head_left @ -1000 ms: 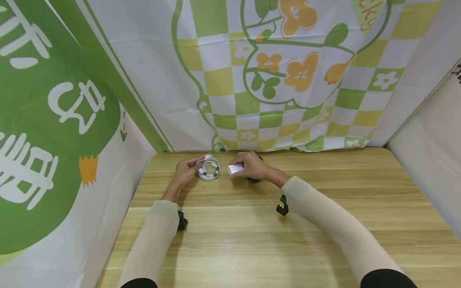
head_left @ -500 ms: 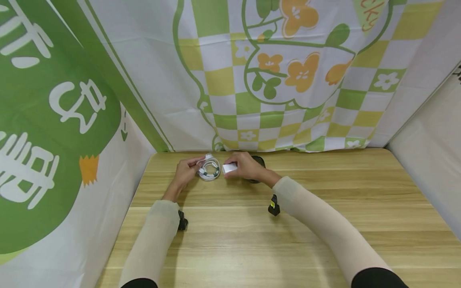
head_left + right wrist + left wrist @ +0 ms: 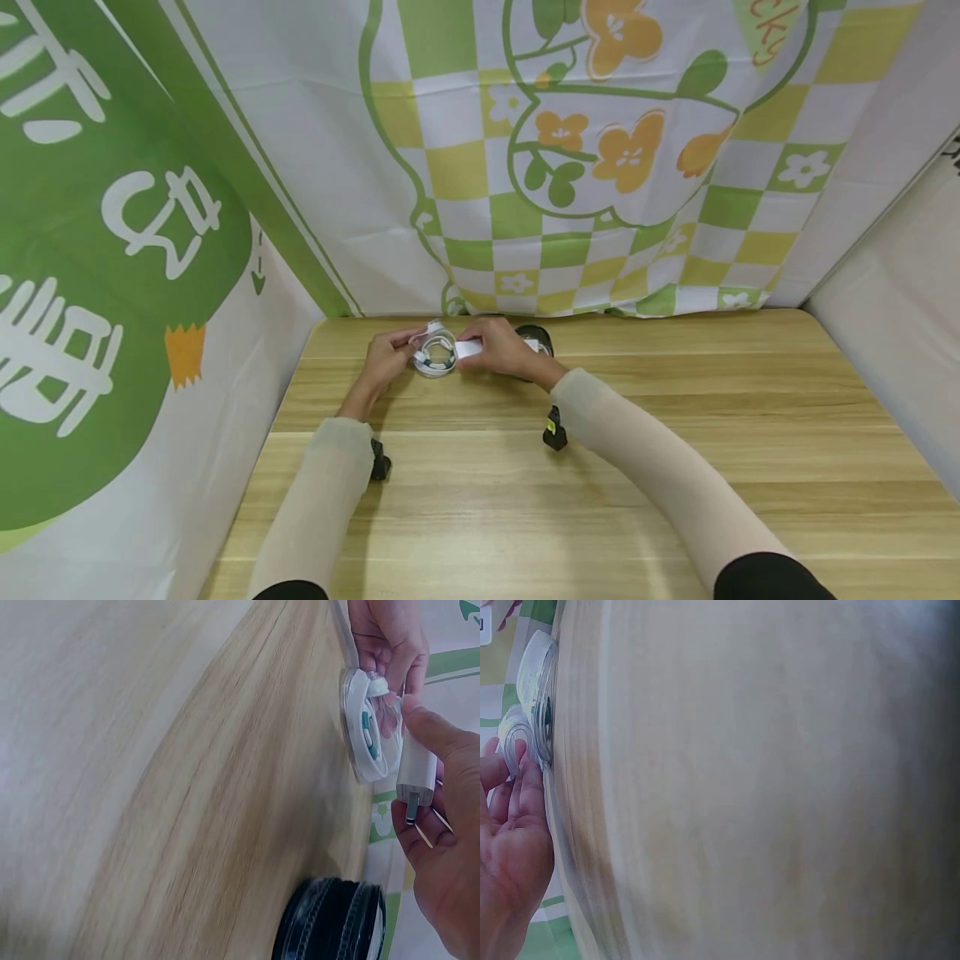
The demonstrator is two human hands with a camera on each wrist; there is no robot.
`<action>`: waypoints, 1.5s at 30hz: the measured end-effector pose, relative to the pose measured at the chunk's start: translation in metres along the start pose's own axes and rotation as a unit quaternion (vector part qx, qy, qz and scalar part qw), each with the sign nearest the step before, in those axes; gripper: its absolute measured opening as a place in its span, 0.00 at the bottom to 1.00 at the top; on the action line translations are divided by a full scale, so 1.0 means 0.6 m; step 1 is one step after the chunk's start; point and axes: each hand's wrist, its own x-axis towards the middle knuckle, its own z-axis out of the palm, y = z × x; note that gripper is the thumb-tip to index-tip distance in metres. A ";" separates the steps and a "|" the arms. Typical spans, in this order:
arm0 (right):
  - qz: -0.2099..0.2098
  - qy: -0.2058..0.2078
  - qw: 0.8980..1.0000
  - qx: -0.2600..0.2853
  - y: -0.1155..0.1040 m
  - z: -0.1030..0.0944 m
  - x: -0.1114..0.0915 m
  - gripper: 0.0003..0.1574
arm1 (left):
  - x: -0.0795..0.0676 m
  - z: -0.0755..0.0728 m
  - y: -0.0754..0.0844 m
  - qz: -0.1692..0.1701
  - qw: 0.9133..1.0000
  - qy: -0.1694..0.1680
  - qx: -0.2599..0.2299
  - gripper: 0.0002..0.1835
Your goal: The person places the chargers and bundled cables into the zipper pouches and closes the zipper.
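Observation:
A white charging cable (image 3: 442, 367) lies coiled into a ring, with clear plastic about it. My left hand (image 3: 385, 360) pinches its left edge between thumb and fingers; in the right wrist view some of those fingertips show through the clear plastic. My right hand (image 3: 498, 347) grips a white charger plug (image 3: 417, 769) between thumb and fingers. Its metal prong (image 3: 412, 808) points back toward the right wrist. In the head view the plug's far end is right beside the coil; whether they touch I cannot tell.
Behind the right hand sits a round black zippered case (image 3: 322, 924), with something white inside, partly hidden by that hand. The wooden table (image 3: 480, 500) ends at a printed cloth backdrop (image 3: 570, 250) just beyond the hands. A cloth wall stands at the left.
My right hand has moved left with the charger plug, up to the coiled cable. More of the black case has come into view behind it. My left hand has stayed put.

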 end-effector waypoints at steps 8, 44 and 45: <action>0.003 0.001 1.000 -0.005 -0.006 0.012 0.011 0.25 | 0.001 0.000 -0.004 0.000 1.000 0.007 -0.001 0.17; 0.021 -0.007 0.997 -0.080 -0.022 0.075 0.050 0.25 | 0.003 -0.002 -0.005 -0.006 1.000 -0.001 -0.003 0.19; 0.019 -0.007 0.996 -0.083 -0.022 0.076 0.051 0.26 | 0.003 -0.002 -0.004 -0.006 1.000 -0.001 -0.003 0.19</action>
